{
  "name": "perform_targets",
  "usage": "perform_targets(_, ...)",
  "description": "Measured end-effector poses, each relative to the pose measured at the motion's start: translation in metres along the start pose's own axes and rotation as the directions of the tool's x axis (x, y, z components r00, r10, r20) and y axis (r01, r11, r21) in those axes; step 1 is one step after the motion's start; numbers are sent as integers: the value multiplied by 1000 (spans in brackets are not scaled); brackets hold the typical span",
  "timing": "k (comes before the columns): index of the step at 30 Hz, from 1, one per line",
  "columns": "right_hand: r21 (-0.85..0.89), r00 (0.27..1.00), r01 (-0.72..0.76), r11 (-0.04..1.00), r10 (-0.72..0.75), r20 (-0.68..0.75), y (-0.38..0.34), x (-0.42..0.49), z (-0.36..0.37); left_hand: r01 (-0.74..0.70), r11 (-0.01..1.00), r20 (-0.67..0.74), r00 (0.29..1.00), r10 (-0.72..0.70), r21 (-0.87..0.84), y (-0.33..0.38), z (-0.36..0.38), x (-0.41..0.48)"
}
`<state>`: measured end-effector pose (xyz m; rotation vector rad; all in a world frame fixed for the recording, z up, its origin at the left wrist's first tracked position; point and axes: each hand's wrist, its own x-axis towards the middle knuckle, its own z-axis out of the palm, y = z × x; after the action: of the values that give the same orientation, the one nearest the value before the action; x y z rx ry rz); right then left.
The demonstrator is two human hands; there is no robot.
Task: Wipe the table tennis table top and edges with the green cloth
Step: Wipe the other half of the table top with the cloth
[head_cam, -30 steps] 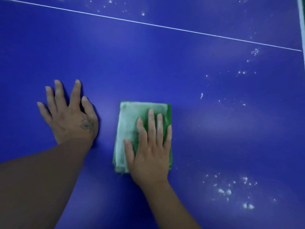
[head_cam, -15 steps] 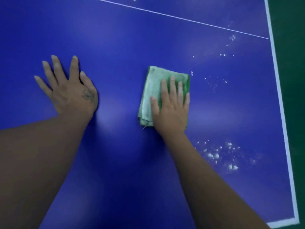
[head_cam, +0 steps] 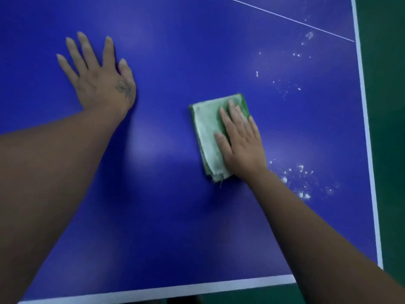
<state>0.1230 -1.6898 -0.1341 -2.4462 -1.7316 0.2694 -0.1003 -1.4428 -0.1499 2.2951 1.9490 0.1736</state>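
On the table point(head_cam: 175, 51), green cloth point(head_cam: 208, 128) under right hand point(head_cam: 241, 145), nearer than before

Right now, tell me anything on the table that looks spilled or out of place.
White specks lie scattered on the table right of the right hand, with a thinner spray farther up near the right edge. The cloth under that hand lies beside them, not on them.
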Motion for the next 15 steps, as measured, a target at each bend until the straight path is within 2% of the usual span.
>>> perform_targets(4, -21, 988, -148, 989, 147, -45, -21, -2, 8, -69, 997, 68, 996, 66, 38, -5, -3, -19)
perform_targets(7, -9, 981, -176, 984, 175, -90, -46, -46, 16, -148, 989, 56, 988, 147, 8, -3, -6, -65)
perform_targets(11, 39, 995, -33, 999, 37, -98, -56, -150, 28, -222, 975, 7, 975, 222, -17, 13, -6, -152)
perform_targets(15, 33, 984, 175, 984, -174, -22, -10, -202, 20, -201, 979, 45, 979, 201, 10, 41, 0, -209)
